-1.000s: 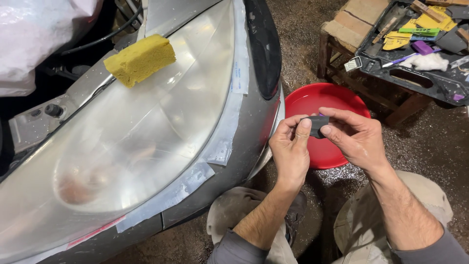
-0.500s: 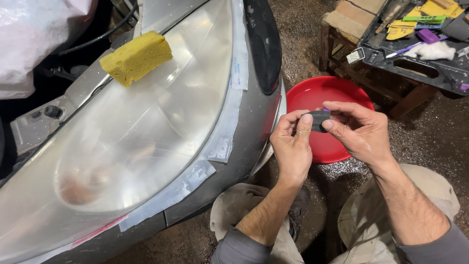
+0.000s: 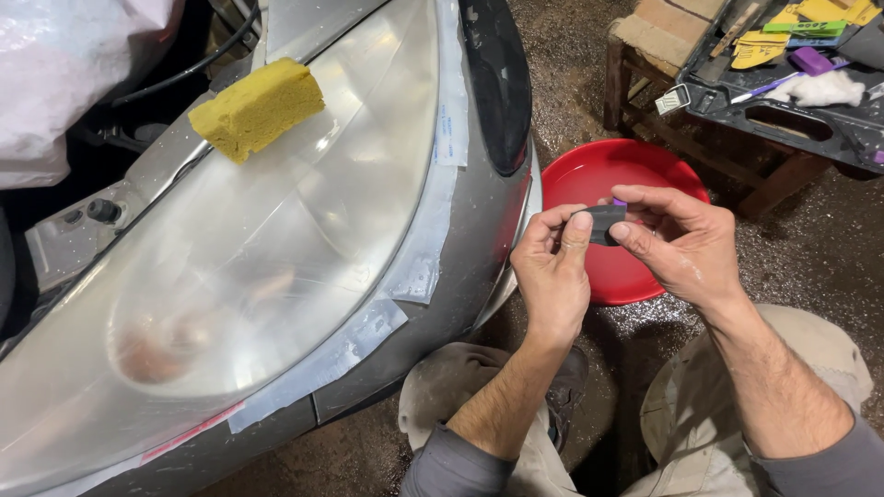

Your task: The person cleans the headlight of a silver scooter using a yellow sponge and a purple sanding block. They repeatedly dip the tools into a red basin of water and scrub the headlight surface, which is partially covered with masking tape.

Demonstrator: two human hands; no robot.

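Note:
Both hands pinch a small dark grey folded piece of sandpaper above a red basin on the ground. My left hand grips its left end with thumb and fingers. My right hand holds its right end. A large cloudy car headlight lies to the left, edged with pale masking tape. A yellow sponge rests on the headlight's upper part.
A grey bumper wraps the headlight. A wooden stool at top right carries a black tool tray with small tools and a white rag. My knees are at the bottom. The ground is wet gravel.
The view has shifted slightly; both hands remain together on the sandpaper over the red basin, with small finger movements.

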